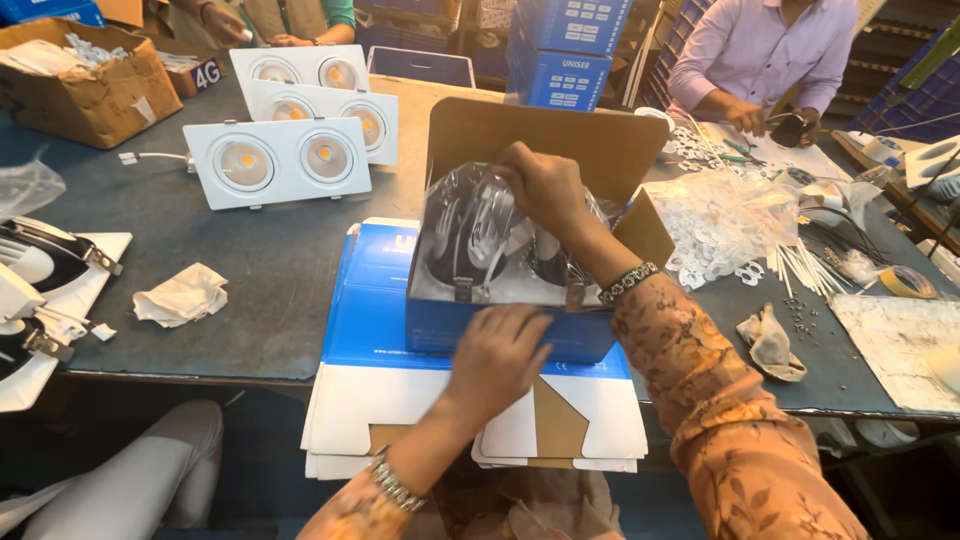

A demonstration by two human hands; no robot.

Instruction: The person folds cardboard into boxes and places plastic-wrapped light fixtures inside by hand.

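Note:
An open blue carton (440, 335) with a raised brown flap (590, 140) stands on a stack of flattened blue-and-white cartons (370, 300). Inside it lies a black-and-white light fitting wrapped in clear plastic (465, 235). My right hand (545, 190) presses on top of the wrapped fitting inside the carton. The front wall of the carton is held by my left hand (495, 360), fingers curled over its edge. Both wrists carry metal bracelets, and the sleeves are orange with a floral print.
Three white twin-lamp fittings (278, 160) lie at the back left. A crumpled cloth (182, 295) and more fittings (40, 270) sit left. A bag of white rings (715, 225), white sticks (805, 265) and tape (905, 282) lie right. Another person (765, 60) works at the far right.

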